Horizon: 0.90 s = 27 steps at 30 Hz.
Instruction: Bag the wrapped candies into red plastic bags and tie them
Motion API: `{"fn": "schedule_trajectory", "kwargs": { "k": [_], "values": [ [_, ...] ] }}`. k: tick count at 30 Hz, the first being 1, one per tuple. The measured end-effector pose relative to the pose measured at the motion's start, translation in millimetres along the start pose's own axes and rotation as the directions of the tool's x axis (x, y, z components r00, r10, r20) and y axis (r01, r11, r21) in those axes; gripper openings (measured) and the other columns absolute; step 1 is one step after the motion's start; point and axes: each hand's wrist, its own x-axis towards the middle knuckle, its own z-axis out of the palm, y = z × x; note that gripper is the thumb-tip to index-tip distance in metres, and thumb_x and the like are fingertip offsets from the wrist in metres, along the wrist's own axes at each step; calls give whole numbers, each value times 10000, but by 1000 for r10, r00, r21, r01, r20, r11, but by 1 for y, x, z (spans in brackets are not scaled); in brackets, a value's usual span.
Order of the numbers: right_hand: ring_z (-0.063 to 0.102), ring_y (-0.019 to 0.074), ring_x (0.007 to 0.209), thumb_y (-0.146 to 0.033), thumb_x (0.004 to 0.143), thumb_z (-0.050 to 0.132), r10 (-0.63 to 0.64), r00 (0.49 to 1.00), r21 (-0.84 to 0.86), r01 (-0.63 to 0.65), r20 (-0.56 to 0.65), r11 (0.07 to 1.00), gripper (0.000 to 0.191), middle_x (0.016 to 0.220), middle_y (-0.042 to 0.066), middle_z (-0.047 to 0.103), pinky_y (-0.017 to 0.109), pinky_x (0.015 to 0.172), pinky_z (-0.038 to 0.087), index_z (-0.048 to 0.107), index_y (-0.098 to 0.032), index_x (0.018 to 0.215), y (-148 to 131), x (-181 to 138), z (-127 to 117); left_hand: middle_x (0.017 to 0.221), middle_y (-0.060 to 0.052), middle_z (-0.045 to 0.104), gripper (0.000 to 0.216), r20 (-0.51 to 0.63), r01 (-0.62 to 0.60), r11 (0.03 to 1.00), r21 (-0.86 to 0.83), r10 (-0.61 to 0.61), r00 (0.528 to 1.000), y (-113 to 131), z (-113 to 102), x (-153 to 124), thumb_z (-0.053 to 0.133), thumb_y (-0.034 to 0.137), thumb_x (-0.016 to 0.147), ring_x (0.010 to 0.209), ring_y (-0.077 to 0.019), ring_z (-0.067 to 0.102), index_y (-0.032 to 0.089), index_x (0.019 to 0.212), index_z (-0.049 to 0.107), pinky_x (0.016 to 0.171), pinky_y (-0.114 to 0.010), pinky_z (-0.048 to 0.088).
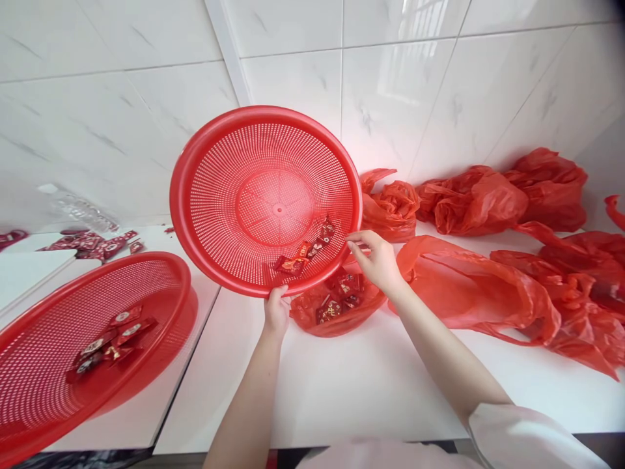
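My left hand [276,314] grips the lower rim of a round red perforated basket [229,163], holding it tilted up towards me. A few red wrapped candies [306,252] lie at the basket's low edge. My right hand [375,259] is at the basket's right rim, fingers pinched close to those candies; whether it holds one is unclear. Below the basket sits an open red plastic bag [312,319] with more candies [339,299] inside.
A second red basket [161,286] with several candies [110,342] rests at the left on the white counter [351,384]. Crumpled red plastic bags [488,286] cover the right side. More candies [92,244] and a clear bottle [81,210] lie far left by the tiled wall.
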Motion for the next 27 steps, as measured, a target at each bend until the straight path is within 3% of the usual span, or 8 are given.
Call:
{"fn": "schedule_trajectory", "kwargs": {
  "k": [5, 9, 12, 16, 19, 23, 25, 27],
  "values": [
    [557, 219, 1131, -143, 911, 419, -113, 993, -265, 113, 14, 958, 307, 1193, 101, 616, 365, 988, 445, 606, -204, 1147, 4, 0, 1, 789, -34, 710, 409, 32, 61, 998, 31, -62, 998, -11, 1, -7, 677, 229, 539, 901, -282, 672, 180, 944, 685, 793, -399, 531],
    [479, 291, 1184, -107, 880, 456, -50, 987, -554, 129, 155, 822, 459, 1373, 144, 490, 442, 985, 417, 500, -176, 1332, 9, -1, 1, 814, -33, 712, 310, 76, 97, 993, 74, -102, 992, -23, 1, -15, 687, 233, 549, 865, -260, 669, 182, 855, 680, 779, -381, 527],
    [513, 283, 1042, -17, 836, 420, 75, 946, -648, 157, 315, 745, 451, 1233, 133, 562, 397, 866, 461, 620, -204, 1194, 16, -3, -1, 798, -24, 705, 273, 99, 146, 977, 158, -163, 982, -32, -3, -17, 688, 255, 561, 842, -249, 664, 183, 824, 667, 746, -356, 523],
    [531, 232, 924, 80, 737, 407, 191, 869, -622, 159, 457, 767, 458, 1030, 114, 595, 318, 797, 461, 682, -172, 1003, 28, -3, -11, 759, -14, 689, 279, 87, 197, 957, 214, -220, 972, -39, -7, -15, 697, 253, 554, 826, -253, 666, 172, 817, 652, 742, -362, 519],
    [556, 216, 942, 27, 759, 473, 130, 897, -477, 98, 423, 874, 370, 1010, 105, 594, 326, 860, 452, 672, -157, 1011, 31, 3, -20, 779, -30, 697, 293, 120, 210, 959, 190, -235, 965, -37, -4, -16, 677, 260, 574, 852, -270, 673, 164, 850, 658, 762, -385, 522],
    [584, 190, 957, -128, 773, 603, 76, 994, -17, -75, 78, 997, 296, 1039, 66, 602, 350, 903, 460, 632, -197, 1059, 20, 11, -26, 822, -37, 710, 299, 121, 186, 979, 89, -196, 973, -30, 4, -16, 656, 238, 574, 898, -277, 673, 171, 865, 665, 786, -394, 526],
    [604, 173, 886, -219, 718, 694, 203, 978, 335, -179, -40, 925, 327, 991, 31, 612, 352, 851, 495, 601, -217, 1032, 11, 14, -26, 826, -29, 710, 316, 69, 179, 983, 48, -182, 981, -26, 7, -15, 658, 224, 552, 879, -273, 678, 175, 865, 664, 774, -400, 534],
    [612, 152, 797, -264, 627, 775, 350, 936, 604, -256, -40, 755, 437, 898, -6, 609, 345, 811, 517, 578, -226, 1015, 2, 14, -24, 833, -28, 710, 334, 33, 177, 984, 23, -178, 984, -23, 8, -13, 662, 216, 535, 852, -269, 682, 169, 866, 663, 751, -404, 543]
  ]
}}
